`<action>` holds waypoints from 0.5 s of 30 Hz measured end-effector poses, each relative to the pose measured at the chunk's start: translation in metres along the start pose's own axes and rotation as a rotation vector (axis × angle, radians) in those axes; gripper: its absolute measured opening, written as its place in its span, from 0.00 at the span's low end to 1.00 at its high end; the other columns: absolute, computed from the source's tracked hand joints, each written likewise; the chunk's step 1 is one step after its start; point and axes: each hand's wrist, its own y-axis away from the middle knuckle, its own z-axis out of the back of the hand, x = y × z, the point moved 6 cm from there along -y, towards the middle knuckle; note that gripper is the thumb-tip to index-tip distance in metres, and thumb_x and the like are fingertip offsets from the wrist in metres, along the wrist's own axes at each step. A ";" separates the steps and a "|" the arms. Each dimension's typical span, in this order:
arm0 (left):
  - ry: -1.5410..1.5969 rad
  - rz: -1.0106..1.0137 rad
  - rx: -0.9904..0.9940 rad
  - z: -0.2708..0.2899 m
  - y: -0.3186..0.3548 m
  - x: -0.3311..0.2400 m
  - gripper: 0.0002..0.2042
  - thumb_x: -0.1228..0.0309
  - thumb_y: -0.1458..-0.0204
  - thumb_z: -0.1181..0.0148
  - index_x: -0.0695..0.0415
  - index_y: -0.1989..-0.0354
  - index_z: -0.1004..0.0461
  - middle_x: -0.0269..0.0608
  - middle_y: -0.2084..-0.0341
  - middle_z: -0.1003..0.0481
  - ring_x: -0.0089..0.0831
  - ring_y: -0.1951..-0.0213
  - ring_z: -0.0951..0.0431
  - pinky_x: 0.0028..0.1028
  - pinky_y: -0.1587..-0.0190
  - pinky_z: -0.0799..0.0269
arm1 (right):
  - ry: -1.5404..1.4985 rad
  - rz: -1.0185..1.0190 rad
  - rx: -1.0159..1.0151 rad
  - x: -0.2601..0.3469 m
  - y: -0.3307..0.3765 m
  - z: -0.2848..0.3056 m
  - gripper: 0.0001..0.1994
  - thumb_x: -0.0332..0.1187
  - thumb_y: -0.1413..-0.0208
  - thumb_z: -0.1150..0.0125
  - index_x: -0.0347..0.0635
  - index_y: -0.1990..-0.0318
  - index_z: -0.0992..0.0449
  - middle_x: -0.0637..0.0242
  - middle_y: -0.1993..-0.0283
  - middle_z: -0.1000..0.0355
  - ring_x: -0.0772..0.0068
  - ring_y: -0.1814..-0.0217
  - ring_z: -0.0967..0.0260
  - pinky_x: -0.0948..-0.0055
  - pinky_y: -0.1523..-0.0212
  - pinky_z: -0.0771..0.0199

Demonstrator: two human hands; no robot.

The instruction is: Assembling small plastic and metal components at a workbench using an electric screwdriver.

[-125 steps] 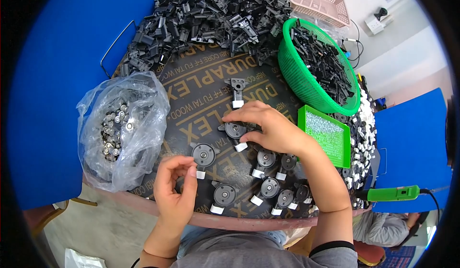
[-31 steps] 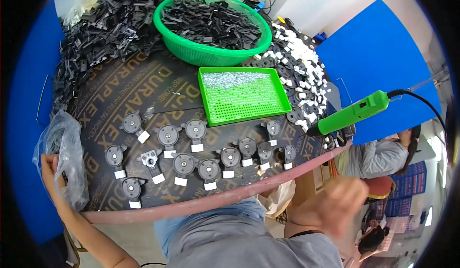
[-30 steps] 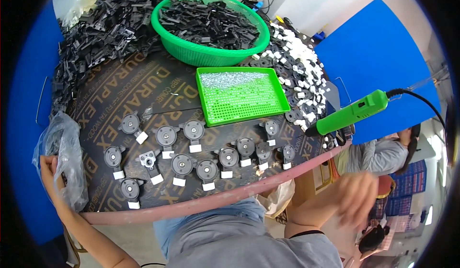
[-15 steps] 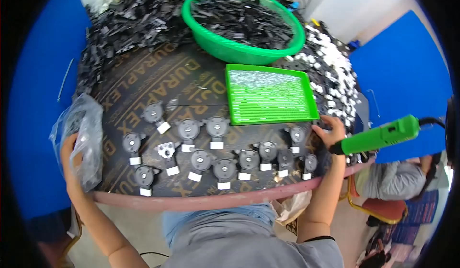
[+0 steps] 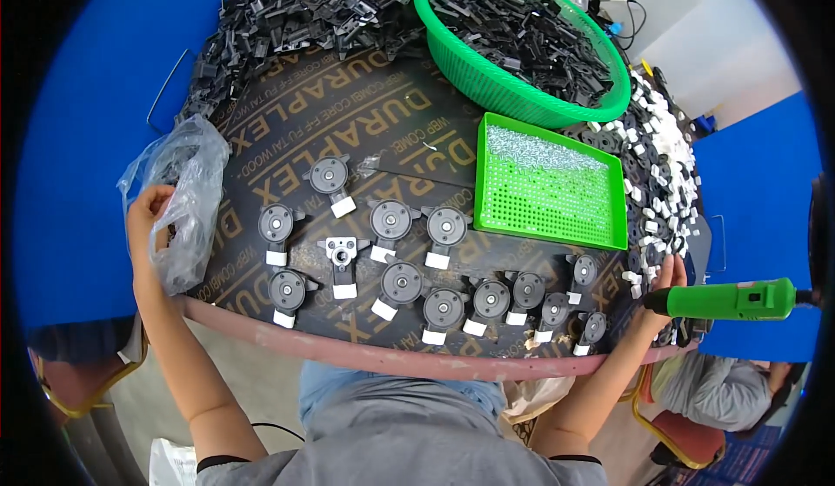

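At the table's left edge, my left hand (image 5: 146, 216) reaches into a clear plastic bag (image 5: 193, 216) with dark contents. The film covers part of its fingers, so their grip is hidden. On the far right, my right hand (image 5: 659, 310) is at the near end of a heap of white pieces (image 5: 670, 151) and black discs, fingers stretched out, with nothing visible in them. A green electric screwdriver (image 5: 731, 300) hangs in front of that hand and hides part of it. Several round black assemblies with white end blocks (image 5: 444, 309) stand in loose rows between my hands.
A green tray (image 5: 481, 169) holding small silvery parts lies right of centre. Behind it stands a green basket (image 5: 470, 77) full of black plastic pieces. More black pieces (image 5: 313, 8) are heaped at the back left. A person (image 5: 722, 390) sits beyond the right edge.
The whole view has shifted, with the table contents now farther right. My right hand has moved a little away from the tray's near corner. My left hand stays at the bag.
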 end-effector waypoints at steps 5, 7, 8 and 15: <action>-0.189 -0.213 -0.033 -0.015 0.005 -0.027 0.09 0.76 0.51 0.40 0.63 0.61 0.23 0.42 0.68 0.22 0.28 0.65 0.24 0.27 0.60 0.31 | -0.271 -0.119 0.014 0.000 0.003 0.005 0.16 0.28 0.43 0.35 0.38 0.49 0.27 0.71 0.62 0.27 0.86 0.70 0.36 0.87 0.72 0.38; -0.055 -0.168 -0.024 -0.012 0.005 -0.026 0.10 0.77 0.52 0.40 0.64 0.61 0.24 0.43 0.70 0.23 0.31 0.64 0.26 0.28 0.58 0.32 | -0.215 -0.139 0.031 0.000 0.004 0.001 0.16 0.29 0.44 0.34 0.39 0.49 0.27 0.72 0.61 0.28 0.87 0.72 0.38 0.87 0.72 0.39; -0.075 -0.158 -0.002 -0.010 0.004 -0.027 0.08 0.76 0.50 0.40 0.62 0.62 0.24 0.40 0.70 0.24 0.27 0.66 0.27 0.27 0.60 0.32 | -0.223 -0.145 0.035 0.001 0.006 -0.003 0.16 0.29 0.44 0.34 0.39 0.49 0.27 0.73 0.61 0.28 0.87 0.71 0.38 0.88 0.72 0.39; -0.073 -0.028 -0.016 -0.013 -0.008 -0.020 0.07 0.75 0.49 0.39 0.61 0.62 0.24 0.34 0.72 0.24 0.22 0.68 0.27 0.23 0.62 0.32 | -0.230 -0.163 -0.045 0.020 0.014 -0.006 0.17 0.28 0.43 0.36 0.34 0.48 0.28 0.73 0.68 0.30 0.87 0.75 0.39 0.87 0.77 0.40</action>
